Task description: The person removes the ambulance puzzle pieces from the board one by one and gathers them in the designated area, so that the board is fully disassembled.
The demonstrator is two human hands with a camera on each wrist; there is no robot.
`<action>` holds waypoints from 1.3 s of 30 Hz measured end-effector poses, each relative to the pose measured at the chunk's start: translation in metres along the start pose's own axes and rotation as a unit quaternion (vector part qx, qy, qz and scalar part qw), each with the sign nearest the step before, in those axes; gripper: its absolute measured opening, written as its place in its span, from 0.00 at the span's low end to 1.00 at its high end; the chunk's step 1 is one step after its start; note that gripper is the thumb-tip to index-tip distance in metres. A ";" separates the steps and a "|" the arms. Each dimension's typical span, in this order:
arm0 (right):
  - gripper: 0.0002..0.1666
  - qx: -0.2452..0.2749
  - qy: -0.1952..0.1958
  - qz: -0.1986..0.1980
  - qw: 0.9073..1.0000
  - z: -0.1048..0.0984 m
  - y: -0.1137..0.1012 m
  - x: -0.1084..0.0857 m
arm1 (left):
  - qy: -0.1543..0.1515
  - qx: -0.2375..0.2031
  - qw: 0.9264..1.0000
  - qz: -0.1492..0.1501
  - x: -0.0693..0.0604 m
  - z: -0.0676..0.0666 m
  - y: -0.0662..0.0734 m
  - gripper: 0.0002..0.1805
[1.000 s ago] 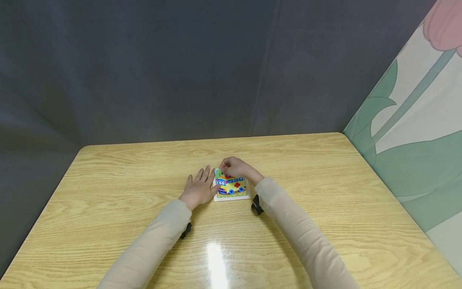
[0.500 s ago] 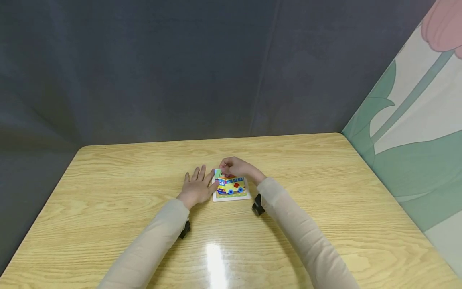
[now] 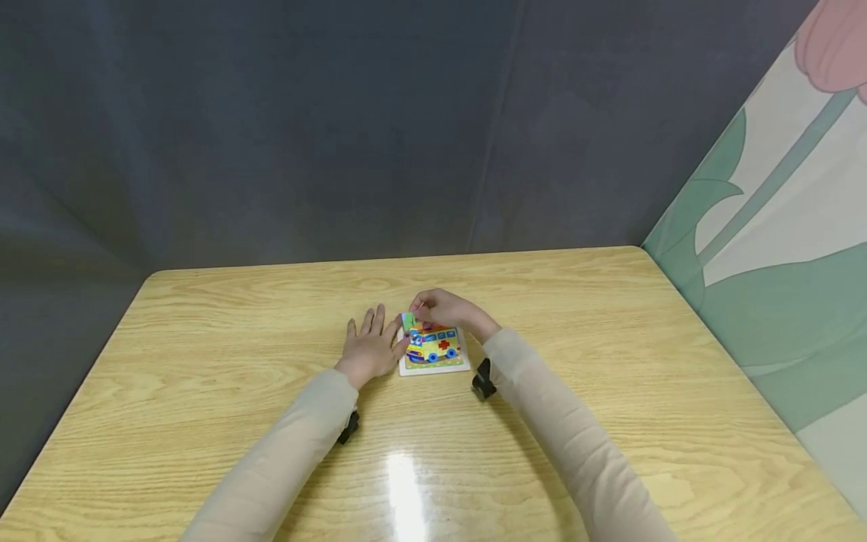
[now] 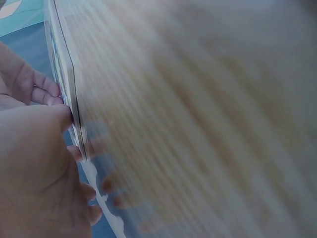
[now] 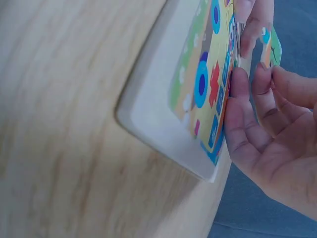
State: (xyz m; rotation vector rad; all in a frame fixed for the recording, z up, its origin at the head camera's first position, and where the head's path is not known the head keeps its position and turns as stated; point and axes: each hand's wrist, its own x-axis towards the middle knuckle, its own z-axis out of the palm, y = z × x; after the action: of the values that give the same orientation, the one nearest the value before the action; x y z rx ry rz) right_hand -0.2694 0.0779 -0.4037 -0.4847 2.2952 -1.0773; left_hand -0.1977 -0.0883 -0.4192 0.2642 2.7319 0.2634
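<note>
A jigsaw puzzle board [image 3: 436, 371] with a white rim and a yellow ambulance picture lies on the table. At its left edge my left hand [image 3: 369, 350] rests with fingers spread, and the thumb [image 4: 54, 119] touches the board's side in the left wrist view. My right hand [image 3: 443, 310] is over the board's far side. Between its thumb and index finger it pinches a green and orange puzzle piece [image 5: 276, 47], raised and tilted above the board. My right hand hides part of the board's upper area in the head view.
The wood-grain table [image 3: 271, 324] extends around the board on all sides. A dark curtain [image 3: 325, 135] stands behind its far edge. On the right is a flower-patterned panel [image 3: 779, 248]. A black wrist camera [image 3: 483, 380] hangs under the right sleeve.
My left hand has shifted slightly left, its thumb still by the board's edge. My right hand stays over the far side, with the puzzle piece still pinched; its pose barely differs.
</note>
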 end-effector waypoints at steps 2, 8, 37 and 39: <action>0.13 -0.001 0.010 0.007 1.000 0.000 0.000 -0.001 | 0.002 0.004 1.000 0.002 0.000 0.000 0.000 0.34; 0.17 0.050 0.027 0.018 0.998 -0.010 0.006 -0.007 | 0.037 0.051 0.997 0.035 0.002 0.002 -0.001 0.33; 0.21 0.124 0.106 0.072 0.984 -0.081 0.069 -0.050 | 0.041 0.045 0.993 0.103 0.005 0.005 -0.001 0.43; 0.21 0.120 0.106 0.069 0.985 -0.083 0.072 -0.053 | 0.033 0.045 0.993 0.102 0.004 0.004 -0.002 0.47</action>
State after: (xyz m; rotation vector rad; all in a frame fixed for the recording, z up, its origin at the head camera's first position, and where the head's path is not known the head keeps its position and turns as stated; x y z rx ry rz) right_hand -0.2853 0.1987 -0.3995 -0.1182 2.2954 -1.3673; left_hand -0.2004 -0.0886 -0.4244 0.5704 2.7873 0.2077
